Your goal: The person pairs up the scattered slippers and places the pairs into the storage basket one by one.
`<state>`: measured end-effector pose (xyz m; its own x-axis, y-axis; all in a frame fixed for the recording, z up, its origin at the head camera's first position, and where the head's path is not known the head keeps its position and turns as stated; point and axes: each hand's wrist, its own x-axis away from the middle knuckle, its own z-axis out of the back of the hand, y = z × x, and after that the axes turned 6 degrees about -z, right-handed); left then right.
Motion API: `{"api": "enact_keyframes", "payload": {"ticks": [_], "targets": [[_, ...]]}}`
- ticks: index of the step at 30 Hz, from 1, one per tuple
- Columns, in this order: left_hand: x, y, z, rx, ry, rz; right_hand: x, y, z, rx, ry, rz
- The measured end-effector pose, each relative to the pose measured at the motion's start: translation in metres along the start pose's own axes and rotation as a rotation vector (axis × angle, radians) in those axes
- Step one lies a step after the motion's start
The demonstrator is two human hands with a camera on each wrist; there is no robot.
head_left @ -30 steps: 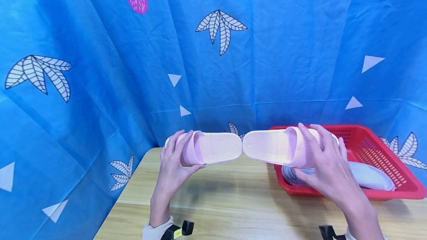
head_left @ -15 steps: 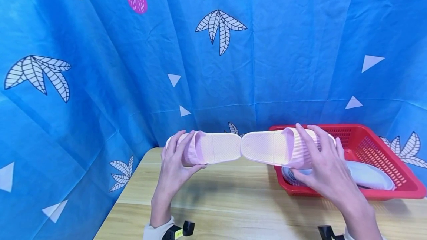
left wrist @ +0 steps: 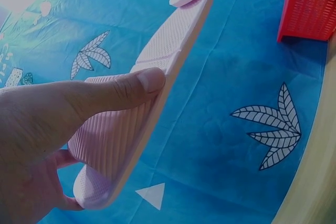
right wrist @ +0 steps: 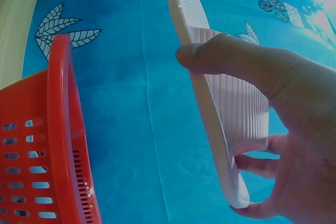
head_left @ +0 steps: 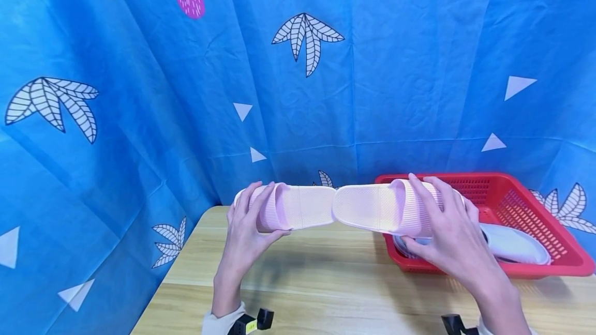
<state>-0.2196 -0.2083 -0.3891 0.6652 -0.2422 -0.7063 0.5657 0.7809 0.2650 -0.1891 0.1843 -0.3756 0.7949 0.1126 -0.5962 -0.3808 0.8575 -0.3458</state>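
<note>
Two pale pink slide slippers are held up above the table, heel to heel, their heel ends meeting in the middle of the head view. My left hand (head_left: 247, 226) grips the left slipper (head_left: 309, 206) around its ribbed strap, thumb on the near edge and fingers over the far side. With my right hand (head_left: 449, 221) I grip the right slipper (head_left: 365, 206) in the same way, in front of the red basket. In the left wrist view the thumb (left wrist: 149, 81) lies along the sole's edge; the right wrist view shows the other slipper's ribbed strap (right wrist: 239, 108).
A red perforated plastic basket (head_left: 570, 265) stands on the right of the wooden table (head_left: 326, 293). Inside it lies footwear with white, rounded parts (head_left: 517, 244), partly hidden by my right hand. A blue patterned curtain (head_left: 400, 66) hangs behind and to the left.
My right hand has shifted slightly left with its slipper, and my left hand slightly right. The heels, barely touching before, now appear to overlap a little in the view.
</note>
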Motion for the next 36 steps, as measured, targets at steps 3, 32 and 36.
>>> {"api": "enact_keyframes", "payload": {"ticks": [3, 32, 36], "targets": [[-0.0005, -0.0001, -0.0009, -0.001, 0.004, -0.01, -0.0002, -0.0008, -0.0002, 0.005, 0.008, 0.002], [-0.0008, 0.0036, -0.0045, 0.036, 0.007, -0.052, 0.0007, -0.0082, -0.0057, -0.04, -0.01, 0.044], [-0.0015, 0.0065, -0.0051, 0.041, -0.001, -0.051, 0.0008, -0.0091, -0.0063, -0.024, -0.018, 0.039]]}}
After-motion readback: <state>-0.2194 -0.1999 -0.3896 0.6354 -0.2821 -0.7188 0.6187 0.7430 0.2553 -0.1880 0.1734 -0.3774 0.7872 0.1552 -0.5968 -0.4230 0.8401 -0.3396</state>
